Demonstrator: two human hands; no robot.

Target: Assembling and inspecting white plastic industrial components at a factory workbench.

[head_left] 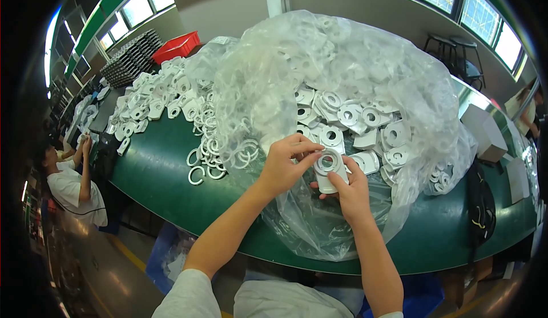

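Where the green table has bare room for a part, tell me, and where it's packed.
Bare: the green table between the left parts pile, the white rings and the front edge; also, on the right, between the plastic bag and black bag. Crowded: the middle, where white parts fill the plastic bag beyond the held part, and the back left.
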